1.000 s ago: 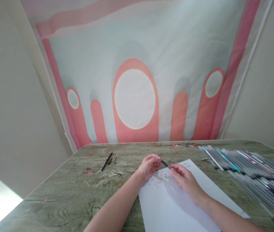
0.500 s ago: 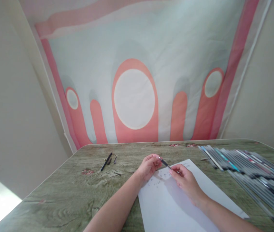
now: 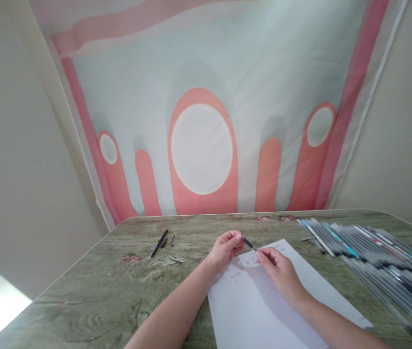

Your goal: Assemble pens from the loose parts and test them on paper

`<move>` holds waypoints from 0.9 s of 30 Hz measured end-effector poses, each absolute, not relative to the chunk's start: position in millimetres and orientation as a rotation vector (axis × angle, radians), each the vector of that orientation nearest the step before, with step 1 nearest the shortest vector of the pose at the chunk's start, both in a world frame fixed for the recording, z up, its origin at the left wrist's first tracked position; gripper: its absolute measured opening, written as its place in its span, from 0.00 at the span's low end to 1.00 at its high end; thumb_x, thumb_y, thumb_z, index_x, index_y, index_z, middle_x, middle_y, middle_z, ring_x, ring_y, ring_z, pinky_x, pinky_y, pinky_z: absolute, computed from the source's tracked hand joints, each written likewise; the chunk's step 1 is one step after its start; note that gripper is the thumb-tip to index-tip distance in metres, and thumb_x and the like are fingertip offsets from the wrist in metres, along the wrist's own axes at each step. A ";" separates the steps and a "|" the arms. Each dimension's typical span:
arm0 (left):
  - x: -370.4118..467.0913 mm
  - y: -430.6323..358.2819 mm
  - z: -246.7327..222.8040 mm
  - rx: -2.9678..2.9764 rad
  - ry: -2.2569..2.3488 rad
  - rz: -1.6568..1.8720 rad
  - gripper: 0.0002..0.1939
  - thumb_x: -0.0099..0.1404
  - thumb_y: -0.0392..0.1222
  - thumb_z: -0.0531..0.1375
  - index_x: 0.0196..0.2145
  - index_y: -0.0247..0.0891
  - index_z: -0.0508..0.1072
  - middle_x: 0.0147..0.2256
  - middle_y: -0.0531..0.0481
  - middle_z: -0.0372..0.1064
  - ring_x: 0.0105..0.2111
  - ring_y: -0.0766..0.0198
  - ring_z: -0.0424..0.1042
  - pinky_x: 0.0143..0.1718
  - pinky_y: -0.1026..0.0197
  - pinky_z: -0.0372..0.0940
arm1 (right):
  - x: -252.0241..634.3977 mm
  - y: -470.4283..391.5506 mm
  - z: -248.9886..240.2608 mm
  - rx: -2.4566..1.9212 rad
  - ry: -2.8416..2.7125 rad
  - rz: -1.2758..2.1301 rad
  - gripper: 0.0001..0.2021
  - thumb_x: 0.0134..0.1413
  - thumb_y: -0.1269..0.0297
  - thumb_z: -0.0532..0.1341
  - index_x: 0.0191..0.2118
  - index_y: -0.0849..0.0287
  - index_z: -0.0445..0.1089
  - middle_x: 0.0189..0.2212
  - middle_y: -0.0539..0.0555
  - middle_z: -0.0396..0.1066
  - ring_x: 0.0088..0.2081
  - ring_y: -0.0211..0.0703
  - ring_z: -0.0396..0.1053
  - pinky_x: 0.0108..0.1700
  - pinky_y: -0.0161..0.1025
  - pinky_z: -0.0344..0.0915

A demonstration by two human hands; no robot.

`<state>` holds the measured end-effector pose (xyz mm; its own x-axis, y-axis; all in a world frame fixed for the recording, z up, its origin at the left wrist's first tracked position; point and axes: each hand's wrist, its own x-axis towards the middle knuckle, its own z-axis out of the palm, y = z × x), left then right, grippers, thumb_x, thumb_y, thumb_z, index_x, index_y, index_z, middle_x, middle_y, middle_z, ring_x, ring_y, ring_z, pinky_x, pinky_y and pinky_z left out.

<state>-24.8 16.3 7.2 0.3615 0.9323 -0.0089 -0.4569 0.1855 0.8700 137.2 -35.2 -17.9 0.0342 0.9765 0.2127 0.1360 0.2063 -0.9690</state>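
Note:
My left hand (image 3: pixel 226 249) pinches one end of a slim dark pen (image 3: pixel 249 243) between thumb and fingers. At its other end, my right hand (image 3: pixel 276 268) grips it with thumb and forefinger. The pen slants down to the right, just over the top edge of a white sheet of paper (image 3: pixel 264 305). Small dark marks lie along the upper part of the sheet. Whether the pen is whole or only a part of one is too small to tell.
On the right lie rows of clear, slender pens or refills (image 3: pixel 373 247) with dark ends, some with blue or white parts. Left of my hands are a black pen (image 3: pixel 160 243) and small dark pieces (image 3: pixel 173 240). The wood-patterned table (image 3: pixel 93 291) meets a printed backdrop (image 3: pixel 202 150).
Both hands have barely moved; the fingers shift slightly on the pen, with my right fingertips a little closer to its lower end. The objects on the table are unchanged.

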 end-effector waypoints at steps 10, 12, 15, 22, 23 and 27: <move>-23.4 16.1 6.7 0.946 0.701 1.075 0.14 0.49 0.45 0.64 0.30 0.34 0.69 0.29 0.50 0.68 0.28 0.71 0.67 0.34 0.67 0.59 | 136.1 -31.8 -22.0 -1.176 -1.307 0.920 0.15 0.43 0.53 0.60 0.35 0.58 0.63 0.27 0.51 0.66 0.28 0.41 0.64 0.30 0.36 0.60; -23.2 16.0 6.4 0.945 0.704 1.074 0.14 0.49 0.45 0.65 0.30 0.34 0.69 0.29 0.50 0.68 0.28 0.71 0.66 0.34 0.67 0.58 | 135.8 -30.8 -24.8 -1.172 -1.302 0.905 0.14 0.42 0.54 0.60 0.33 0.58 0.62 0.27 0.51 0.66 0.28 0.41 0.64 0.32 0.36 0.60; -23.9 16.6 5.7 0.954 0.704 1.074 0.14 0.49 0.46 0.64 0.30 0.34 0.69 0.29 0.50 0.68 0.28 0.70 0.66 0.33 0.67 0.58 | 136.1 -31.4 -25.3 -1.173 -1.329 0.895 0.13 0.44 0.53 0.59 0.30 0.58 0.63 0.26 0.51 0.67 0.29 0.42 0.64 0.33 0.37 0.60; -25.9 18.7 5.0 0.946 0.695 1.069 0.13 0.50 0.45 0.64 0.30 0.34 0.68 0.29 0.50 0.67 0.29 0.71 0.66 0.33 0.68 0.59 | 137.2 -34.8 -15.7 -1.200 -1.379 0.934 0.17 0.50 0.50 0.53 0.22 0.58 0.63 0.21 0.51 0.66 0.27 0.41 0.63 0.31 0.35 0.57; -25.9 18.8 4.8 0.944 0.695 1.069 0.13 0.50 0.45 0.64 0.30 0.34 0.68 0.29 0.50 0.67 0.29 0.71 0.66 0.33 0.68 0.59 | 137.1 -34.7 -15.2 -1.210 -1.383 0.938 0.18 0.51 0.50 0.52 0.20 0.58 0.62 0.20 0.51 0.66 0.27 0.42 0.63 0.30 0.35 0.56; -25.1 18.8 4.2 0.939 0.706 1.082 0.13 0.50 0.44 0.64 0.30 0.34 0.68 0.29 0.50 0.67 0.29 0.70 0.66 0.33 0.67 0.59 | 135.9 -33.1 -17.0 -1.223 -1.361 0.939 0.14 0.50 0.51 0.54 0.28 0.58 0.64 0.23 0.50 0.66 0.30 0.42 0.64 0.31 0.35 0.57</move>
<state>-25.1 18.8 4.2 0.3283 0.9440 -0.0326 -0.4105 0.1737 0.8952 135.9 -33.1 -17.0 0.0521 0.9810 0.1868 0.1733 0.1753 -0.9691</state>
